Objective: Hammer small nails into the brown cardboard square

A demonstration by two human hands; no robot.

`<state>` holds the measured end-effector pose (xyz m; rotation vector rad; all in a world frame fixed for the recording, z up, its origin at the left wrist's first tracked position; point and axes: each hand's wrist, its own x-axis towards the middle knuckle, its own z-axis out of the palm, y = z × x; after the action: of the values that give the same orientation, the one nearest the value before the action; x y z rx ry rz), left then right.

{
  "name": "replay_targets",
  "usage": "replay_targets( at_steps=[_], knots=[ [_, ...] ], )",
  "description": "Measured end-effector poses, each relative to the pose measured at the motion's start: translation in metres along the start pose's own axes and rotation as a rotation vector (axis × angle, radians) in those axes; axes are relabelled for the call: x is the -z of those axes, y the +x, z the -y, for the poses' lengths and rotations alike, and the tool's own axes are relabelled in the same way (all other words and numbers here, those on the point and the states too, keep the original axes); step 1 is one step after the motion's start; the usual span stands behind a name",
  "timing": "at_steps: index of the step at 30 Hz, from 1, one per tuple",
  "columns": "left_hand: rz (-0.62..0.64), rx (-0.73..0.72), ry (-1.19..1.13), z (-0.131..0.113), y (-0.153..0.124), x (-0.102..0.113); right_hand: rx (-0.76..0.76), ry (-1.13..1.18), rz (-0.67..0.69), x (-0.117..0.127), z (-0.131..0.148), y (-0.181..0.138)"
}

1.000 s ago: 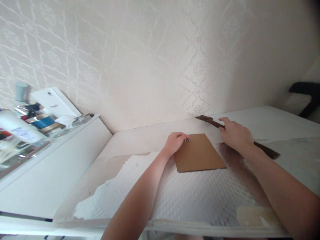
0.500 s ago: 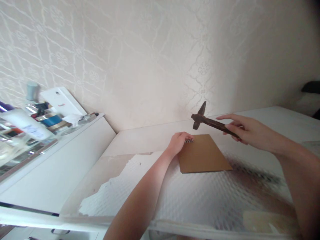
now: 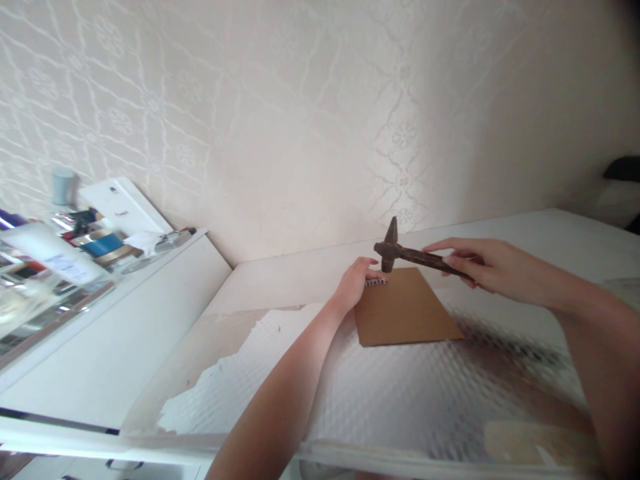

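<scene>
In the head view, my right hand is wrapped around the dark, worn handle of a hammer, index finger stretched along it. The hammer head is low over the far left part of a brown cardboard sheet, close to my left fingertips. My left hand is at the sheet's far left corner, fingers curled and thumb toward the hammer head. Whatever is between those fingers is too small to make out. Beside them on the cardboard lies a small coil-like ridged strip.
Under the cardboard, a white textured sheet with a ragged left edge covers part of the white tabletop. At left stands a white cabinet topped with a white box, a blue tape roll and other clutter. A patterned wall rises behind.
The hammer has come down and slightly left, its head now nearer the cardboard and my left fingers. My left fingers have shifted a little, showing more of the ridged strip.
</scene>
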<state>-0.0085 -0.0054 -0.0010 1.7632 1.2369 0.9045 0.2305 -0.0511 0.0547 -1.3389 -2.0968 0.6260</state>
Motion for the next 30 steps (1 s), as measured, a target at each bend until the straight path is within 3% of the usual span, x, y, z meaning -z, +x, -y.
replay_targets(
  at_steps=[13, 19, 30],
  knots=[
    [-0.022, 0.051, -0.042, 0.0003, 0.002, -0.0029, 0.079, -0.087, 0.04, -0.0026, 0.0054, 0.0025],
    [-0.01, 0.034, -0.061, 0.0009, 0.0015, -0.0018, 0.097, -0.095, -0.031, -0.0035, 0.0027, 0.0032],
    [-0.018, 0.033, -0.048, 0.0034, 0.0029, -0.0026, 0.111, -0.117, 0.018, -0.0042, 0.0024, 0.0039]
  ],
)
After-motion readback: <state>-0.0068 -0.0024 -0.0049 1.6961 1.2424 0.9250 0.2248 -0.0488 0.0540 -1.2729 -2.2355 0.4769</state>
